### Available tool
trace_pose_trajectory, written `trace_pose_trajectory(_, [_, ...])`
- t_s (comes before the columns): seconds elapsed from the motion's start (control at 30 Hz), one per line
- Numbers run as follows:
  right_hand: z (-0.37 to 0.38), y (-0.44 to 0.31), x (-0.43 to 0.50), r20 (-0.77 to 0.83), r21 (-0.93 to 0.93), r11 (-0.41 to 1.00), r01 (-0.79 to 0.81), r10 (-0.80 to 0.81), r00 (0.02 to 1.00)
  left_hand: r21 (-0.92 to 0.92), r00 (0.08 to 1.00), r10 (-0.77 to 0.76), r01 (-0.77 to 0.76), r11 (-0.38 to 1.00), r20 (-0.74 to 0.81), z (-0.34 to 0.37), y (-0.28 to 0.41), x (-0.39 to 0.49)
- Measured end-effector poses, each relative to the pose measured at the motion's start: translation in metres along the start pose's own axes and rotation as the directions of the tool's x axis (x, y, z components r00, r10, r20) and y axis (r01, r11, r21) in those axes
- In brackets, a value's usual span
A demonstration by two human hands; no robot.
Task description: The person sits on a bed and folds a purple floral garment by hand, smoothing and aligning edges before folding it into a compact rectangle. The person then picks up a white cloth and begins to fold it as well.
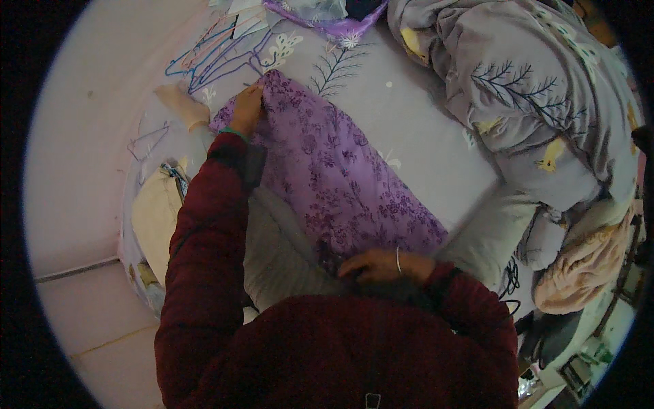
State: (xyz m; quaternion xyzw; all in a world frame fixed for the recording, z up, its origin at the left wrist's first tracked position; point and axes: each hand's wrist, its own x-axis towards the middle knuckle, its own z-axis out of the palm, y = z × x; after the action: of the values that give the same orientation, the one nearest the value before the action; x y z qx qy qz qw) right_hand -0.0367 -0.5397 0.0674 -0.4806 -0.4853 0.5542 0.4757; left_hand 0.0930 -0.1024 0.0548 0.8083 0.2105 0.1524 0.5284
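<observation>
A purple cloth with a dark floral print (327,163) lies spread between my legs, over the pale bedsheet. My left hand (249,109) is stretched out and pinches the cloth near its far left corner. Close to my body, my right hand (380,267), with a bangle at the wrist, rests at the near edge of the cloth; its fingers are dark and partly hidden, so its hold is unclear. Beyond my left hand lie several thin hangers (225,61) in blue, purple and pinkish tones.
A bunched grey patterned blanket (511,92) fills the far right, with a peach fluffy cloth (582,276) below it. A cream fabric item (153,214) lies left of my left arm. Another hanger (148,143) is by the wall. Shiny purple material (337,25) lies at the top.
</observation>
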Motion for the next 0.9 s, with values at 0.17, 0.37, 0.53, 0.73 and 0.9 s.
trace_pose_trajectory(0.17, [-0.019,-0.014,-0.020,-0.164,0.199,0.940,-0.277,0.311,0.936,-0.166,0.964,-0.259,0.266,0.949,0.067,0.004,0.043,-0.038])
trace_pose_trajectory(0.37, [-0.020,-0.007,-0.068,-0.573,-0.039,0.815,-0.578,0.456,0.681,0.034,0.752,-0.419,0.469,0.883,0.508,0.009,0.066,-0.082])
trace_pose_trajectory(0.53, [-0.001,0.011,-0.080,-0.632,-0.161,0.823,-0.544,0.338,0.697,0.131,0.707,-0.408,0.413,0.901,0.578,0.007,0.086,-0.142])
trace_pose_trajectory(0.73, [0.003,0.007,-0.077,-0.660,-0.235,0.789,-0.568,0.299,0.689,0.004,0.742,-0.372,0.446,0.895,0.557,0.003,0.075,-0.181])
trace_pose_trajectory(0.9, [0.011,0.000,-0.061,-0.565,-0.595,0.667,-0.450,0.051,0.823,0.364,0.625,-0.308,0.041,0.930,0.717,0.020,0.017,-0.205])
